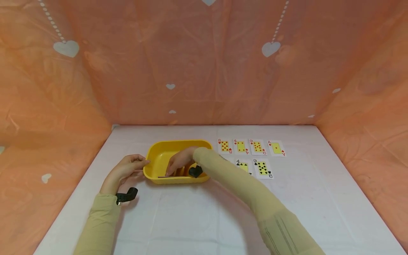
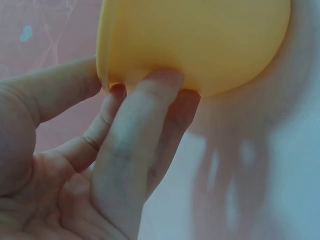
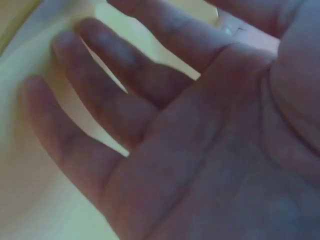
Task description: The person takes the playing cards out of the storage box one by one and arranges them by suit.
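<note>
A yellow plastic basin (image 1: 172,142) stands left of the table's middle. At its left end my left hand (image 1: 125,168) grips the rim; in the left wrist view the thumb meets the rim and the fingers (image 2: 132,130) press the outer wall. My right hand (image 1: 181,160) reaches down inside the basin, pinching a thin playing card (image 1: 162,177) seen nearly edge-on by the front wall. The other right fingers (image 3: 95,95) spread loosely near the yellow inside. The card's face is hidden.
Several playing cards lie face up right of the basin: a back row from the eight of hearts (image 1: 224,146) to the ace of diamonds (image 1: 276,148), and a front row with the nine of spades (image 1: 263,169). My right sleeve (image 1: 236,180) partly covers that row. Orange cloth (image 1: 191,71) hangs behind.
</note>
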`<state>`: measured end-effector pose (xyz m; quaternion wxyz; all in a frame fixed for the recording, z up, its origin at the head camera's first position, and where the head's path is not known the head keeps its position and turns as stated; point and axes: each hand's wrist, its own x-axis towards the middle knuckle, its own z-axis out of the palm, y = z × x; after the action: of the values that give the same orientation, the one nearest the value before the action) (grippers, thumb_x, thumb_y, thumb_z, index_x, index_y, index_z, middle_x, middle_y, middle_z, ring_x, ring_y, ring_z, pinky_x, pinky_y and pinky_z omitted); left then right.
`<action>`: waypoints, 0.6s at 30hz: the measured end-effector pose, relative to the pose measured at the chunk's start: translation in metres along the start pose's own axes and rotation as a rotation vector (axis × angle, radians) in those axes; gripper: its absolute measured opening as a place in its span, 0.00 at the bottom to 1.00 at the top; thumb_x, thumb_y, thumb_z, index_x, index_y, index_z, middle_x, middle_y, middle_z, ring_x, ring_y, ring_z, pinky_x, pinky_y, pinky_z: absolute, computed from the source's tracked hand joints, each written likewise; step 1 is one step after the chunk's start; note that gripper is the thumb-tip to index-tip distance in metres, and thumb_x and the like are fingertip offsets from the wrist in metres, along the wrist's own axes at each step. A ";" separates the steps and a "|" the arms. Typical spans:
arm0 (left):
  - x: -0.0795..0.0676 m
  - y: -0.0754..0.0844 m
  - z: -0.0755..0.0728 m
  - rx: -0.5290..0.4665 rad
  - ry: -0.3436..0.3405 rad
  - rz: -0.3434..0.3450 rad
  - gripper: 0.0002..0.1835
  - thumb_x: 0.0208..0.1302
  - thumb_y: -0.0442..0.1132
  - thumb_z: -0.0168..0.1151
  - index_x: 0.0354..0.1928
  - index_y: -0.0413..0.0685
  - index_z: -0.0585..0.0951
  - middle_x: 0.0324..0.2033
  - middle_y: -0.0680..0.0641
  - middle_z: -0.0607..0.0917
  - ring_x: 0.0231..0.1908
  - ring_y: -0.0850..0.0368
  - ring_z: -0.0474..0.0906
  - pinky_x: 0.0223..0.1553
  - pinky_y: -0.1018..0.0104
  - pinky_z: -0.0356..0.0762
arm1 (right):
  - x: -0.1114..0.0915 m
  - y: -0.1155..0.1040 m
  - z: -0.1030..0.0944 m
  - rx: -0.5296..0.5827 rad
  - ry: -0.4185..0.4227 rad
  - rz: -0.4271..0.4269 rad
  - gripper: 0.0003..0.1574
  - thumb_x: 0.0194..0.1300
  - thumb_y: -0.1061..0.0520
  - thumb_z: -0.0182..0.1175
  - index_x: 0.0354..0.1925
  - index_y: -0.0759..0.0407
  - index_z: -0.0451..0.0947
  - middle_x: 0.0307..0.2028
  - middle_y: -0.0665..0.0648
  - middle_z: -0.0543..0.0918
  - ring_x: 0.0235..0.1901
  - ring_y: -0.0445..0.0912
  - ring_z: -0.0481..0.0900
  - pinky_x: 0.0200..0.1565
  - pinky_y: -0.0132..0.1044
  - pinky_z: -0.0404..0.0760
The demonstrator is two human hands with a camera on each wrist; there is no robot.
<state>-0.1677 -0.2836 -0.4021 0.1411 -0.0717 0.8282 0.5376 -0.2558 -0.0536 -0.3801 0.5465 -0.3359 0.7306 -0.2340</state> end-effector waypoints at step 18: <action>0.000 0.001 -0.002 -0.007 -0.012 0.011 0.22 0.68 0.46 0.59 0.48 0.30 0.71 0.37 0.44 0.79 0.35 0.57 0.80 0.40 0.63 0.80 | -0.013 0.009 -0.004 0.035 -0.037 -0.040 0.17 0.64 0.46 0.62 0.47 0.52 0.80 0.40 0.52 0.81 0.38 0.43 0.76 0.43 0.39 0.78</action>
<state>-0.1685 -0.2849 -0.4009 0.1428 -0.0644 0.8259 0.5416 -0.2594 -0.0381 -0.3776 0.5608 -0.3450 0.7094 -0.2513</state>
